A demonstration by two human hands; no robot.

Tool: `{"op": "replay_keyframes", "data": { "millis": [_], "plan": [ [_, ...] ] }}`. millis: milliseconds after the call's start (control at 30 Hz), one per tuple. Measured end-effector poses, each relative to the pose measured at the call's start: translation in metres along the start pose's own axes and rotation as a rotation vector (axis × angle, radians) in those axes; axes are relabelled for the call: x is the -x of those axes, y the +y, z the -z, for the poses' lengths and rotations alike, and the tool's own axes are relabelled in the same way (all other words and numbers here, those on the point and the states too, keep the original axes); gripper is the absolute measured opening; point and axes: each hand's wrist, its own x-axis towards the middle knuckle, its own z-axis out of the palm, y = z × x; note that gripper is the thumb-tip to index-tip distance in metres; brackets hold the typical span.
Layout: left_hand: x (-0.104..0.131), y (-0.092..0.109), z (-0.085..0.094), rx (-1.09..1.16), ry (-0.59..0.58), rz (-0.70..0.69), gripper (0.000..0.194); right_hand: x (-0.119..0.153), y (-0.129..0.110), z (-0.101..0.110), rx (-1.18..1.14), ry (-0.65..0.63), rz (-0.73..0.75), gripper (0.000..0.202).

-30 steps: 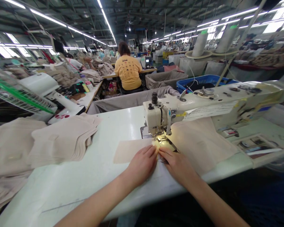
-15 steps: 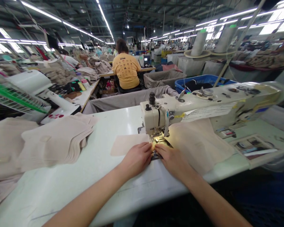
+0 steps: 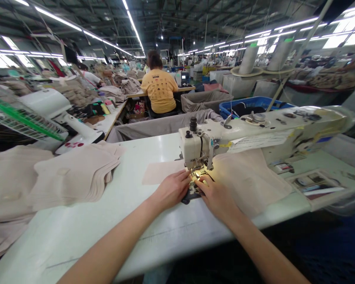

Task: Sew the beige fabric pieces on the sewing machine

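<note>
My left hand [image 3: 174,187] lies beside the needle area, fingers together and pressed onto the near edge of a small beige fabric piece [image 3: 156,173]. The piece reaches left from under the head of a sewing machine [image 3: 192,146]. My right hand [image 3: 217,197] is at the lit presser foot [image 3: 199,174], thumb and forefinger close together on the fabric edge. Under and beyond that hand spreads a larger beige fabric panel [image 3: 251,177]; whether the two pieces join is hidden at the needle. Fingertips partly cover the stitching spot.
Stacked beige fabric pieces [image 3: 77,169] lie on the left of the white table [image 3: 130,221]. Behind them stands a white fan [image 3: 47,102]. A tray of small tools [image 3: 316,183] sits at right. A blue basket [image 3: 227,108] and a seated person in yellow [image 3: 159,88] are beyond.
The small fabric piece has slid away from me past the needle, and more of the dark metal plate shows in front. Both hands stay close to the presser foot.
</note>
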Motion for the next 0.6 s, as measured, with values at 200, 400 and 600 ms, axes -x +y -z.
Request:
{"op": "replay_keyframes", "data": {
  "millis": [200,400,600],
  "plan": [
    [0.0013,-0.0023,0.001,-0.006,0.01,-0.02,0.033,0.003,0.0004,-0.0023,-0.031,0.027,-0.001,0.035],
    [0.0009,-0.0056,0.0005,-0.016,0.003,-0.014,0.032,0.0021,0.0017,-0.0042,-0.054,0.046,0.008,0.032],
    [0.001,-0.0072,-0.0001,-0.01,-0.023,0.008,0.034,0.0021,0.0009,-0.0034,-0.055,0.042,-0.004,0.031]
  ]
}}
